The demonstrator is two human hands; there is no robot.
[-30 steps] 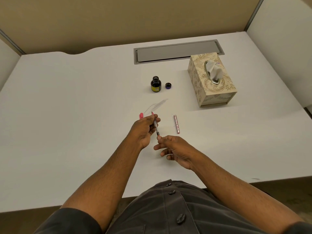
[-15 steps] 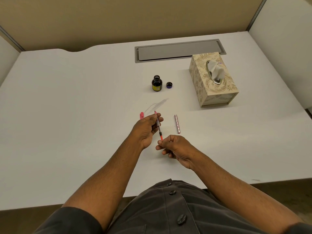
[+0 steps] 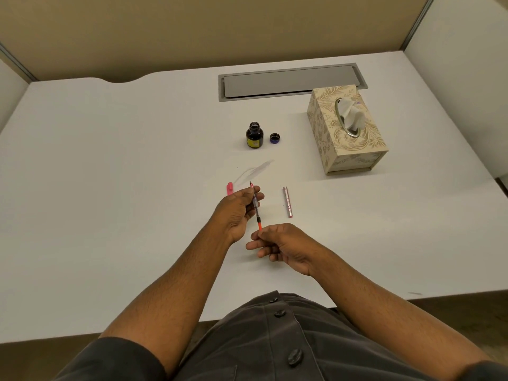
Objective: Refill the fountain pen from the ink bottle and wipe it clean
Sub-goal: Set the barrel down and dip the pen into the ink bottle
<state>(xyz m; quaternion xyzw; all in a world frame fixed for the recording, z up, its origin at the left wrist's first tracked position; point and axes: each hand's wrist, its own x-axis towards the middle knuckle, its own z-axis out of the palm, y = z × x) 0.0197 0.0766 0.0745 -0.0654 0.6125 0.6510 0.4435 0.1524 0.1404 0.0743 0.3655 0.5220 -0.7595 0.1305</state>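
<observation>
**Operator:** Beige partition walls close off a white bench [image 3: 110,188], and I am looking down at it from the head camera. At the far side stands the ink bottle [image 3: 254,135], open, with its cap [image 3: 275,138] just beside it. A tissue box [image 3: 346,130] sits to the right.

**Observer:** Where is the pen?

**Operator:** The fountain pen section [image 3: 256,206], nib pointing away from me, hangs above the bench between both hands, near the front. Its barrel [image 3: 287,202] lies on the bench just to the right, and a pink cap [image 3: 229,188] lies to the left.

**Observer:** What are the fingers doing?

**Operator:** My left hand [image 3: 237,213] is closed round the clear middle of the section, thumb and fingertips pinching it. My right hand [image 3: 280,247] pinches the orange end of the converter [image 3: 259,224] between thumb and forefinger, the other fingers loosely curled and holding nothing.

**Observer:** How will it handle?

**Operator:** I judge it light and stiff, but thin plastic, smooth and likely slippery, with a delicate nib. I would keep hold at the mid-section, clear of the nib, and work the orange end gently. The glass bottle is small, open, and probably easy to tip, so I would steady it when dipping.

**Observer:** Progress?

**Operator:** Early, I think: filling and wiping are not yet done.
</observation>
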